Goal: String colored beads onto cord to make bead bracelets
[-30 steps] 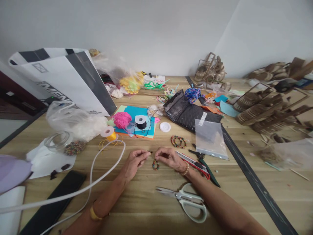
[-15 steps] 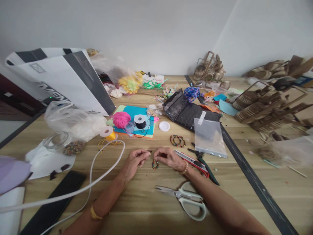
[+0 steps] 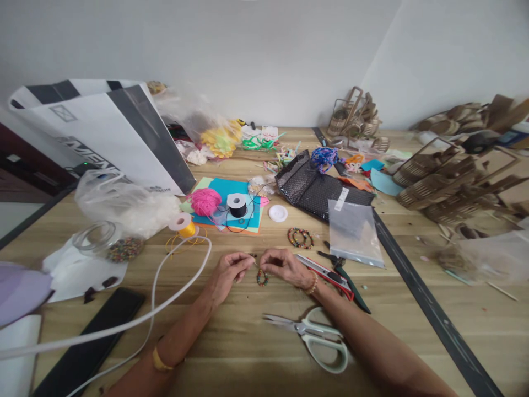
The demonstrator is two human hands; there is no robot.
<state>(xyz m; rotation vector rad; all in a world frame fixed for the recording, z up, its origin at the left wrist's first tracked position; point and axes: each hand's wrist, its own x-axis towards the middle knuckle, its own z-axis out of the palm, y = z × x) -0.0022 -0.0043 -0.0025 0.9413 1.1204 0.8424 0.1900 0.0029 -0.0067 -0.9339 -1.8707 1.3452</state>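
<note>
Left hand (image 3: pixel 229 273) barely moved; glass jar (image 3: pixel 103 245) holds multicoloured beads (image 3: pixel 125 250).

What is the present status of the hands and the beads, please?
Left hand, right hand: fingertips close together, exact grip unclear. Beaded loop just below fingertips. Scissors lower in view, clear of both hands.

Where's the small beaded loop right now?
Head view, just below centre: the small beaded loop is between the left hand and the right hand, closer to the right, with the scissors nearer the wearer.
</note>
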